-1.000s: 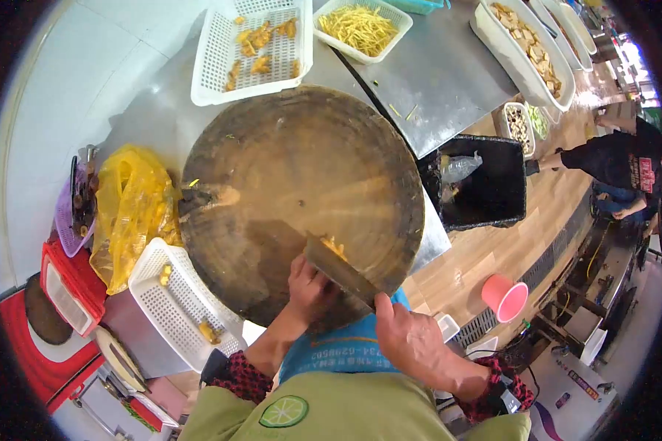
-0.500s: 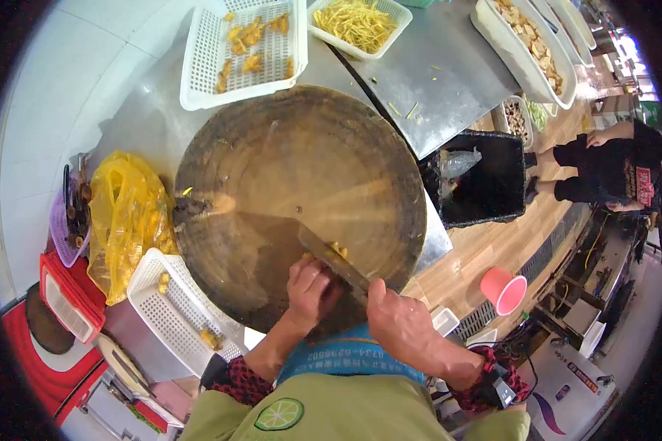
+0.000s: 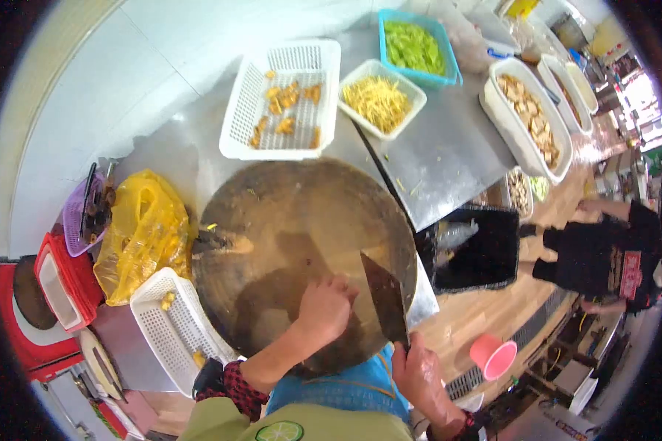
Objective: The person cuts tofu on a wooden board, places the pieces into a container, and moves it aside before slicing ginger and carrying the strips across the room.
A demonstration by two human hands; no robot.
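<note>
A round wooden chopping board (image 3: 287, 220) covers the near end of a steel counter (image 3: 449, 154), with a black bin (image 3: 485, 257) just beside its right edge. The left hand (image 3: 325, 309) rests curled on the board's near part. The right hand (image 3: 421, 371) grips a cleaver (image 3: 385, 298) at the near right rim. The board's far half is open.

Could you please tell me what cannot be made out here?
Head view:
- Anything under the left hand on the board: the hand covers it.
- Handle of the cleaver: the right hand wraps it.
- Contents of the yellow bag: crumpled plastic hides them.
- The person at right: cut by the lens edge.
</note>
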